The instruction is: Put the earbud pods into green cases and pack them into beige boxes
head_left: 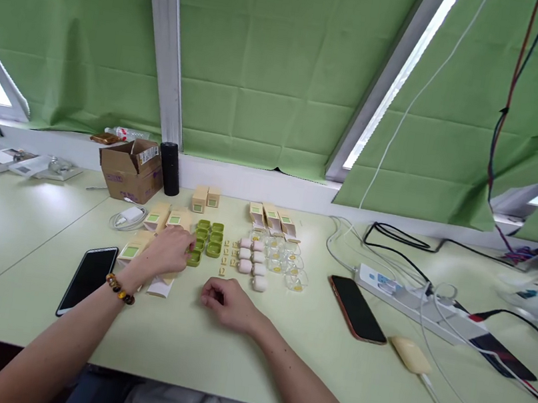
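Note:
My left hand (pixel 166 252), with a beaded bracelet on its wrist, reaches over the cardboard sleeves. Its fingers are closed at the edge of the nearest small green case (pixel 194 258), in a double column of green cases (pixel 214 249). The fingertips are partly hidden. My right hand (pixel 229 305) rests on the table, loosely curled, with nothing visible in it. Beyond it lie small gold-coloured clips (pixel 224 261), pale pink and white earbud-case-shaped pieces (pixel 245 266) and clear plastic shells (pixel 294 279), in rows. Tan printed boxes (pixel 131 250) lie around and under my left hand.
Opened tan boxes (pixel 272 221) and two closed boxes (pixel 199 199) stand at the back. A phone (pixel 88 279) lies left, another phone (pixel 357 309) right. Further right are a power strip (pixel 406 301), cables and a yellow mouse-like object (pixel 410 355). A carton (pixel 132 171) and black cylinder (pixel 169 168) stand back left.

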